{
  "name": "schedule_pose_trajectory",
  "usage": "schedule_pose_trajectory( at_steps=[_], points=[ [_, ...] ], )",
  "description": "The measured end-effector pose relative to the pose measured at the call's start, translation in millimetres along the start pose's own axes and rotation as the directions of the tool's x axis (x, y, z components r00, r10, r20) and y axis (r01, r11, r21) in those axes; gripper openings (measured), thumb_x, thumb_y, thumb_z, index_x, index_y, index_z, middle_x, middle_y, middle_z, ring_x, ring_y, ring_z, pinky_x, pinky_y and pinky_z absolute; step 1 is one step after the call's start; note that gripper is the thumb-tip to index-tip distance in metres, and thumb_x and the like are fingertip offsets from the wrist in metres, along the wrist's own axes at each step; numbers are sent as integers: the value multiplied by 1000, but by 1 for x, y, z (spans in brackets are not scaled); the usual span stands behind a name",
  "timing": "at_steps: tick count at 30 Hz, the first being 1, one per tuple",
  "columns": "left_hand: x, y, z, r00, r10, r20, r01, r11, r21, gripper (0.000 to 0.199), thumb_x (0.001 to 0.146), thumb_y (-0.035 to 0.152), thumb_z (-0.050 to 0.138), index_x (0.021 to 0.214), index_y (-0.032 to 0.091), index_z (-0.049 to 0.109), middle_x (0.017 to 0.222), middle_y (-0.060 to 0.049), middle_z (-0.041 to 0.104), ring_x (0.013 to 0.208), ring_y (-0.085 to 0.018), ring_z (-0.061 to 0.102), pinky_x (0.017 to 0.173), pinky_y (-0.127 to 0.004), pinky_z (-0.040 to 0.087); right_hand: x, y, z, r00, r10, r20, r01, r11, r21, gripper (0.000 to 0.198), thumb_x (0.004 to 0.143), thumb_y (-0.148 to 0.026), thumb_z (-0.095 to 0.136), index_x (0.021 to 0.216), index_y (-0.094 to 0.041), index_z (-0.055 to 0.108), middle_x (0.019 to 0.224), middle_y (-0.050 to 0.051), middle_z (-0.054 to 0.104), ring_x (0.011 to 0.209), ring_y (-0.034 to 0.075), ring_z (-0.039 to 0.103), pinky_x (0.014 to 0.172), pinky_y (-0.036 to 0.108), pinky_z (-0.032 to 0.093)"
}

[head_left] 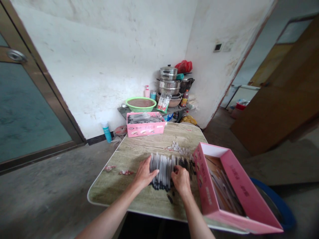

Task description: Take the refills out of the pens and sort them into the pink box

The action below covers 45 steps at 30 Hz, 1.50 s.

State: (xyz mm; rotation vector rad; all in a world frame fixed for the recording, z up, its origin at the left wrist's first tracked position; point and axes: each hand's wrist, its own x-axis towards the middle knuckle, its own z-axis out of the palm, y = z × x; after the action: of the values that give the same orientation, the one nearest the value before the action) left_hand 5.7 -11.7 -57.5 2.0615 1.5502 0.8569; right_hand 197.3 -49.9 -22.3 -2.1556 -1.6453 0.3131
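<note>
A row of clear pen barrels (161,167) with black ends lies side by side on the table. My left hand (145,172) rests against the left side of this row, its thumb spread out over the barrels and apart from the fingers. At the row's right side my right hand (181,179) is closed, its fingertips curled down by the last barrels; what they pinch is hidden. Thin black pieces (184,163) lie just beyond the right hand. A few small black caps (169,198) are scattered below it. Small whitish pieces (178,147) sit in a loose pile behind the row.
A large pink box (204,191) with long thin pieces inside stands along the table's right edge. Another pink box (146,129), filled with pens, is at the far edge. Behind are a green basin (141,108) and stacked steamer pots (169,87) on a dark shelf.
</note>
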Motion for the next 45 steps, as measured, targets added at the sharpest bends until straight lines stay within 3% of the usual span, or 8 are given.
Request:
schedule_pose_trajectory(
  at_steps=[4, 13, 24, 29, 32, 36, 40, 45],
  points=[
    [0, 1, -1, 1000, 8, -10, -8, 1000, -6, 73, 76, 37, 63, 140, 9, 40, 136, -18, 53, 127, -31, 49, 108, -46, 38, -3, -9, 4, 1000, -8, 2, 8, 999, -37, 22, 79, -13, 56, 95, -12, 72, 83, 12, 74, 83, 20, 71, 68, 21, 44],
    [-1, -1, -6, 1000, 12, -7, -12, 1000, -15, 72, 80, 39, 59, 142, 8, 39, 138, -19, 51, 128, -30, 47, 109, -46, 36, -9, -23, 16, 999, -42, 5, 42, 999, -23, 30, 83, -15, 58, 112, -11, 66, 97, 14, 73, 96, 22, 69, 80, 23, 46],
    [-5, -35, -29, 995, -12, -96, 26, 990, 137, 67, 84, 45, 54, 140, 12, 41, 136, -16, 54, 126, -29, 49, 109, -44, 36, -4, -65, 43, 991, -127, 40, 126, 992, 28, 27, 83, -15, 57, 108, -10, 67, 99, 15, 72, 96, 23, 68, 80, 23, 47],
    [-3, -46, -42, 993, -42, -107, 59, 985, 165, 67, 84, 45, 53, 139, 7, 42, 136, -19, 52, 127, -31, 48, 110, -46, 35, -11, -77, 30, 984, -177, 18, 176, 983, 47, 31, 86, -19, 56, 115, -10, 64, 99, 13, 72, 94, 23, 68, 79, 24, 48],
    [-5, -36, -51, 989, 0, -147, 26, 984, 176, 66, 84, 43, 55, 139, 10, 42, 139, -19, 49, 131, -32, 44, 112, -48, 31, -31, -56, 6, 982, -186, -13, 186, 982, 38, 36, 90, -20, 51, 125, -13, 58, 105, 12, 69, 91, 22, 68, 77, 25, 48],
    [-27, 7, -49, 980, 99, -174, -87, 994, 71, 59, 84, 37, 58, 140, 23, 44, 140, -10, 48, 129, -28, 45, 112, -43, 34, -72, 9, -16, 985, -156, -79, 147, 983, -108, 36, 92, -18, 44, 125, -14, 58, 108, 14, 67, 81, 22, 69, 68, 28, 51],
    [-65, 49, -13, 972, 146, 186, -110, 976, -190, 61, 78, 33, 65, 137, 31, 47, 126, -6, 58, 98, -23, 62, 87, -35, 54, -107, 68, -13, 970, -223, -98, 195, 953, -233, 37, 93, -16, 38, 123, -10, 58, 109, 17, 65, 88, 24, 69, 68, 29, 55],
    [-84, 61, 38, 935, 176, 308, -105, 966, -234, 55, 74, 22, 66, 127, 29, 55, 130, -9, 55, 106, -27, 59, 89, -39, 52, -118, 85, 4, 968, -246, -36, 211, 889, -405, 46, 85, 0, 41, 125, -10, 60, 117, 19, 63, 105, 27, 64, 83, 32, 54]
  ],
)
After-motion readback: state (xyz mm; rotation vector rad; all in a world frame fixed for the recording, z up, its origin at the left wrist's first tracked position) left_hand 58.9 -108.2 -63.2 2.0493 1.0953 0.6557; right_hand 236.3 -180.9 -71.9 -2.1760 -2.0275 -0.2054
